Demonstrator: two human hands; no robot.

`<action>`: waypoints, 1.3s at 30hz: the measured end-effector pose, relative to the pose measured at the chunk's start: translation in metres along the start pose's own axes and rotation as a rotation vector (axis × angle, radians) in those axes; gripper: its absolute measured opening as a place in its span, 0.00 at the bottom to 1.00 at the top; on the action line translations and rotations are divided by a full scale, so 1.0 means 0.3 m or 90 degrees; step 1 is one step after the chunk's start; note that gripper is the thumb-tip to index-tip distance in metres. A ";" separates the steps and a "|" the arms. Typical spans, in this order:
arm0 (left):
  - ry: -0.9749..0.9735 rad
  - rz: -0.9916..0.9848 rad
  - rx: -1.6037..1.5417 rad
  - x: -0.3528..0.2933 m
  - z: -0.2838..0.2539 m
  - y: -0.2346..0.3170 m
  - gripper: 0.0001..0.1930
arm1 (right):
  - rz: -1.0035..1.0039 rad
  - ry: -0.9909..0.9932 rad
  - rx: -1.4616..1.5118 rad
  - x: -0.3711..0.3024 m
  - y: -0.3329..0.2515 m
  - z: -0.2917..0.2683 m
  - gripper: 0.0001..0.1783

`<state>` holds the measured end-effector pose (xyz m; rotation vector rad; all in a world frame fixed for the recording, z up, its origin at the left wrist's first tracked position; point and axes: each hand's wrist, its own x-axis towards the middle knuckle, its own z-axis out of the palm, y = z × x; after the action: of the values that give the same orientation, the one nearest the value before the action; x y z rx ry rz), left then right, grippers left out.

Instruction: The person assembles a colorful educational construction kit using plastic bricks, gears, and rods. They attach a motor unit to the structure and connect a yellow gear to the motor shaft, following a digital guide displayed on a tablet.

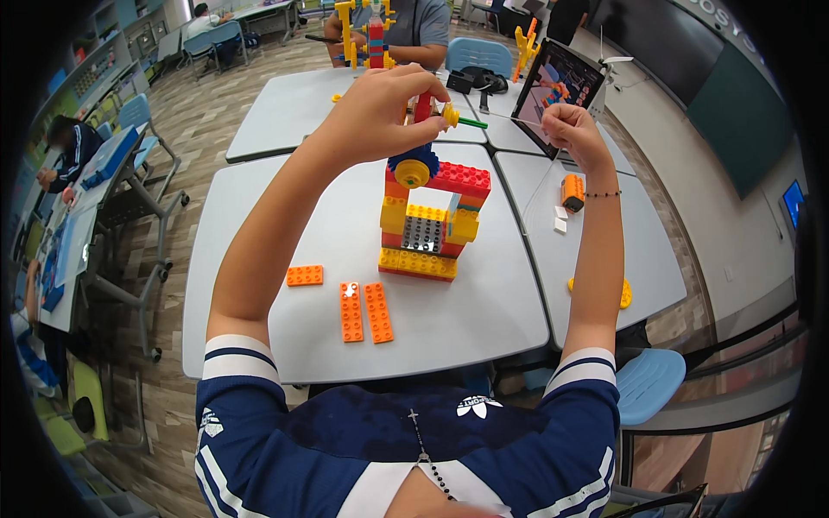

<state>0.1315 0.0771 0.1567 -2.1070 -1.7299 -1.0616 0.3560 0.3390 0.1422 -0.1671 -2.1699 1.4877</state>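
Observation:
A tower of toy building bricks, mostly red and yellow with a grey panel, stands upright on the table. My left hand is closed around its top, with the thumb against a small yellow spool. A green axle sticks out to the right of the spool. Below that hand is a blue gear with a yellow wheel on its front. My right hand, raised to the right, pinches a thin pale string that stretches over from near the spool. My left fingertips are partly hidden behind the tower's top.
Orange bricks lie in front of the tower. On the right are an orange-and-black block, small white bricks and a yellow round piece. A tablet stands behind my right hand. A person sits opposite, behind another brick model.

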 end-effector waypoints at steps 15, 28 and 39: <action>0.049 0.001 -0.028 -0.005 0.028 0.010 0.10 | -0.261 0.239 -0.186 0.430 0.040 0.182 0.21; 0.059 0.002 -0.038 -0.010 0.032 0.006 0.11 | -0.100 0.039 -0.676 0.190 0.123 0.399 0.16; 0.088 -0.007 0.001 -0.010 0.064 0.011 0.10 | -0.169 0.136 -0.870 -0.140 -0.048 0.457 0.12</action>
<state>0.1420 0.0850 0.1420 -1.9744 -1.6778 -1.1788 0.3312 0.2024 0.1033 -0.4264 -2.4816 -0.3222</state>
